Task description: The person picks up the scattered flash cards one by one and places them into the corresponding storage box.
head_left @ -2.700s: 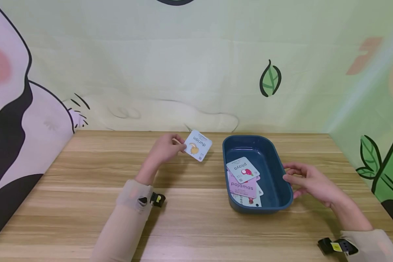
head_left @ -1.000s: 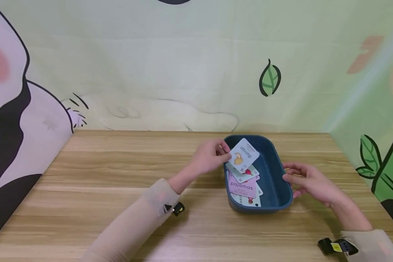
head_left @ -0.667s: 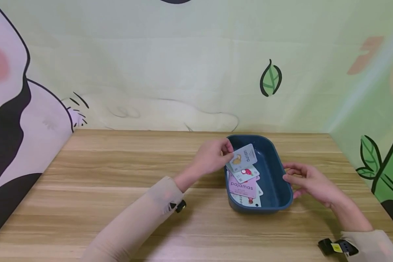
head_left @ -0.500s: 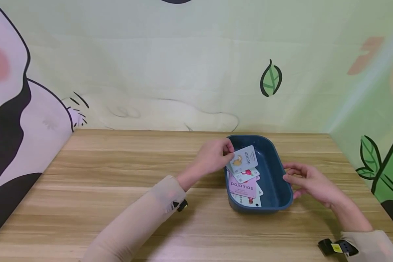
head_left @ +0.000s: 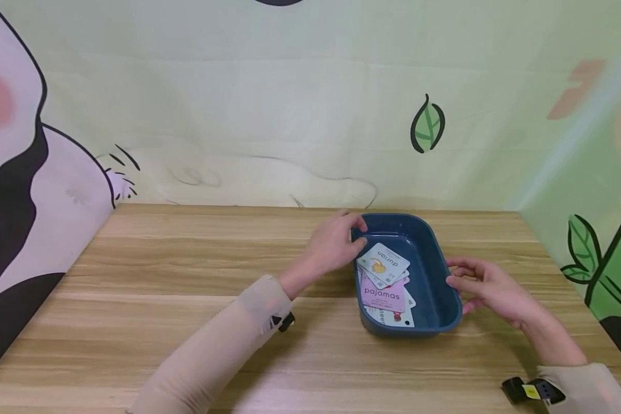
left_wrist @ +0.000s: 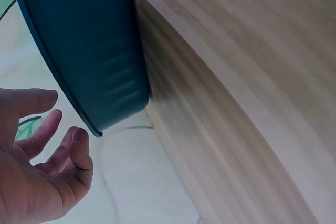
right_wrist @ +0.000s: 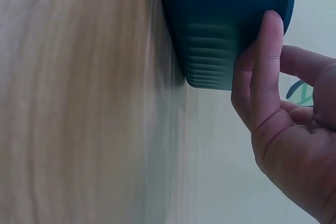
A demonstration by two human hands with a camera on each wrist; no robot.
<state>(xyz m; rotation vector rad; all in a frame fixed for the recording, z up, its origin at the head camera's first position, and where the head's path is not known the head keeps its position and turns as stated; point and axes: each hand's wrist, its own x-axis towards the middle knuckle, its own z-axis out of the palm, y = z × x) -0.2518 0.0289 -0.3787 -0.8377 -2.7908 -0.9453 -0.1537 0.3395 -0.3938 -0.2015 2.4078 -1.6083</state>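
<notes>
A dark blue plastic bin with rounded corners stands on the wooden table. Inside, at its left, lie several picture cards. The durian card is on top, overlapping another card and the pink pajamas card. Below them a white card partly shows. My left hand is at the bin's upper left rim, fingers loosely bent and parted, holding nothing; the left wrist view shows a gap between thumb and fingers. My right hand touches the bin's right outer side, one finger straight against the wall just below the rim.
The wooden table ends at the back against a pale green printed cloth with leaves and a panda-like figure. Small black cameras are strapped to both wrists, the right camera near the table's front.
The left hand carried the durian card from the left into the bin and let go of it. The card now lies flat on the others. The right hand and the bin stay in place.
</notes>
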